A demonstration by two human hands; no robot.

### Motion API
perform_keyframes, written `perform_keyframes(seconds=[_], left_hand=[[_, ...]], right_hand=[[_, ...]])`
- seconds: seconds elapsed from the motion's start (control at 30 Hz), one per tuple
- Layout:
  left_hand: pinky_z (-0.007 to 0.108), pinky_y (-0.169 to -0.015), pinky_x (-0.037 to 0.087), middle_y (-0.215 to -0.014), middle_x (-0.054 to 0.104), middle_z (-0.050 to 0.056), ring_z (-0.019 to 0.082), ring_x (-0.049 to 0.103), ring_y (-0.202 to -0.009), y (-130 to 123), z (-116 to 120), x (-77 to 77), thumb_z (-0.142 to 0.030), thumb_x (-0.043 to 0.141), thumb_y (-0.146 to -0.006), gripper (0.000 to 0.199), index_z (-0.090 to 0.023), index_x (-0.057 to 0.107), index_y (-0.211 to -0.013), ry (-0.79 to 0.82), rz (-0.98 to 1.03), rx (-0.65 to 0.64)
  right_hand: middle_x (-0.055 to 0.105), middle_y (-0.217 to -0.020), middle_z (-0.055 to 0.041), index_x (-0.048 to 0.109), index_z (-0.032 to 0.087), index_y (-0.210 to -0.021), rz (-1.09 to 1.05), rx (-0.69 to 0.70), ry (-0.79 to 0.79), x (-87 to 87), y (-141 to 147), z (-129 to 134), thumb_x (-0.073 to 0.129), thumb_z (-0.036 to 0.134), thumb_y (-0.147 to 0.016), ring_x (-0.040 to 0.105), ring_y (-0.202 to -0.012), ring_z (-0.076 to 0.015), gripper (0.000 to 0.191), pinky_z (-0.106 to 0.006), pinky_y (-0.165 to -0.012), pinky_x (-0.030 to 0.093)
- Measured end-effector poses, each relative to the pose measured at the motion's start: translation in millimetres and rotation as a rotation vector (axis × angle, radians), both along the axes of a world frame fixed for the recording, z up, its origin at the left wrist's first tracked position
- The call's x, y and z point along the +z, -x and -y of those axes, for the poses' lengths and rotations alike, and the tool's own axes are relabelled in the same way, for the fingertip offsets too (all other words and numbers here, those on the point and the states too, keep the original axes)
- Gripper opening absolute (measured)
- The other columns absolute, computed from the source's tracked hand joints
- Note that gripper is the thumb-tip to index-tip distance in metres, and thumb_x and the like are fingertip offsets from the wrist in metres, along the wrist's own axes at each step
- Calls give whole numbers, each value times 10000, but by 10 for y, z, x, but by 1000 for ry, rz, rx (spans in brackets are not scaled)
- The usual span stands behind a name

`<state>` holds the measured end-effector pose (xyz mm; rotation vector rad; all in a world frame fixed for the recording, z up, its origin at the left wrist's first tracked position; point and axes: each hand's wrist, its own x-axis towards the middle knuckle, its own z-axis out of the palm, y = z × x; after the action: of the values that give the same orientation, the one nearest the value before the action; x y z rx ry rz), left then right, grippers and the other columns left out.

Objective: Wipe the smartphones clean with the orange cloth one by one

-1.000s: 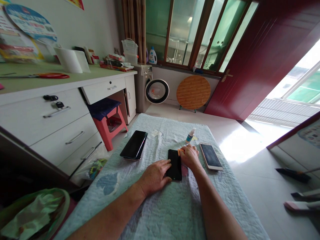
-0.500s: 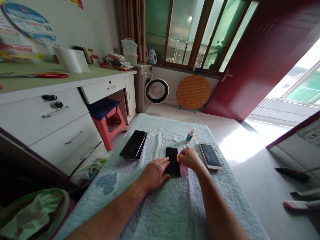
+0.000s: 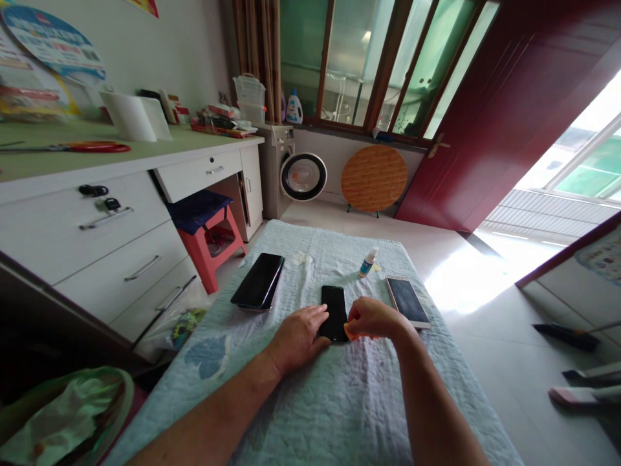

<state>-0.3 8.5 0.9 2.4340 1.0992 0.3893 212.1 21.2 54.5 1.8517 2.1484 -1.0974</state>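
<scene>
A black phone (image 3: 334, 312) lies face up on the light blue quilted cloth (image 3: 310, 414). Along its left edge rests my left hand (image 3: 299, 338), fingertips and thumb touching the phone's side. My right hand (image 3: 372, 317) is closed on an orange cloth (image 3: 351, 332), which touches the phone's lower right edge. To the left lie stacked dark phones (image 3: 259, 281). A white phone with a dark screen (image 3: 408, 301) is just right of my right hand, and a small spray bottle (image 3: 369, 262) stands upright behind it.
A red stool (image 3: 206, 252) stands beyond the cloth's left edge, near white drawers (image 3: 116, 239). An open washing machine (image 3: 279, 175) and a round wooden tabletop (image 3: 374, 178) are at the back. At the lower left is a bin (image 3: 127, 395).
My right hand has moved down along the phone's right edge towards me, with the orange cloth in it. My left hand has stayed nearly in place.
</scene>
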Motion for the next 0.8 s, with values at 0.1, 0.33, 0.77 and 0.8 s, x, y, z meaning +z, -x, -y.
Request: perform_keyframes(seconds=[0.1, 0.33, 0.77, 0.8], left_hand=[[407, -1127, 354, -1434, 494, 163, 280, 461, -1332, 0, -5, -6, -323, 664, -824, 518, -109, 577, -1287, -10, 2, 2], [426, -1123, 360, -1419, 514, 155, 283, 474, -1322, -7, -10, -8, -333, 668, -831, 494, -132, 588, -1275, -31, 0, 6], [326, -966, 487, -1232, 585, 64, 226, 608, -1084, -4, 0, 11, -278, 653, -824, 386, -189, 593, -1195, -7, 65, -1], [325, -963, 486, -1226, 585, 64, 227, 608, -1079, -3, -2, 12, -288, 650, -830, 382, -186, 594, -1193, -5, 62, -4]], right_hand=[[478, -436, 41, 734, 160, -605, 49, 51, -12, 35, 47, 15, 608, 184, -642, 428, -428, -73, 134, -207, -431, 277], [476, -427, 49, 746, 159, -636, 24, 80, 82, 73, 47, 44, 613, 218, -654, 415, -413, -70, 146, -202, -434, 289], [628, -664, 7, 690, 178, -712, 42, 75, -276, -86, 173, -25, 602, 212, -710, 532, -617, -110, 95, -214, -571, 333], [634, -711, -5, 691, 176, -731, 47, 51, -343, -132, 156, -47, 602, 222, -727, 534, -655, -117, 100, -218, -597, 339]])
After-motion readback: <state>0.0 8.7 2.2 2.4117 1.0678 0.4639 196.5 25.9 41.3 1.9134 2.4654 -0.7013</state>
